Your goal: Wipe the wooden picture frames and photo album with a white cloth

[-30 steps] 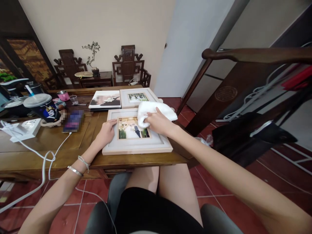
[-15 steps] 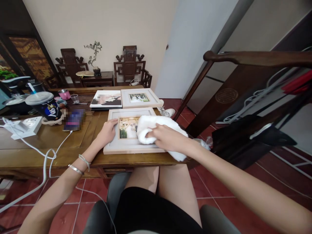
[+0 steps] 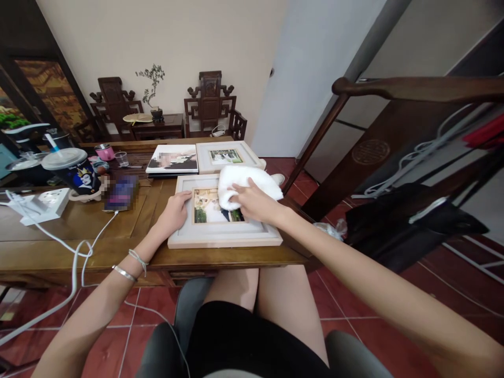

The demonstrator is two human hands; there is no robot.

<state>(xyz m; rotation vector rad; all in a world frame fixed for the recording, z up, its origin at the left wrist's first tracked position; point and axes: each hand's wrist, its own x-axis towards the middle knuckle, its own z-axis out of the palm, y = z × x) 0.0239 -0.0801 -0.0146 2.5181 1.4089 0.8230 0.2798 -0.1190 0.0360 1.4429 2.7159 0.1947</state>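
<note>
A light wooden picture frame (image 3: 224, 243) lies flat at the table's near edge, a wedding photo (image 3: 208, 210) in its middle. My left hand (image 3: 176, 211) grips the left side of the frame, its fingers curled over the rim. In my right hand (image 3: 258, 203) is a folded white towel (image 3: 246, 177), pressed on the upper right part of the frame. The towel covers the top right corner of the frame and some of the photo. Part of the right hand's fingers sinks into the towel's folds.
Behind lie a second picture frame (image 3: 252, 160) and a photo album (image 3: 173, 163). To the left on the wooden table (image 3: 157, 257) are a phone (image 3: 121, 193) on a cable, a lidded cup (image 3: 79, 173) and a power strip (image 3: 43, 205). A wooden chair (image 3: 370, 152) stands at the right.
My right hand has moved the towel up and away from me, toward the frame's far right corner, uncovering the near right corner. My left hand stays on the frame's left side.
</note>
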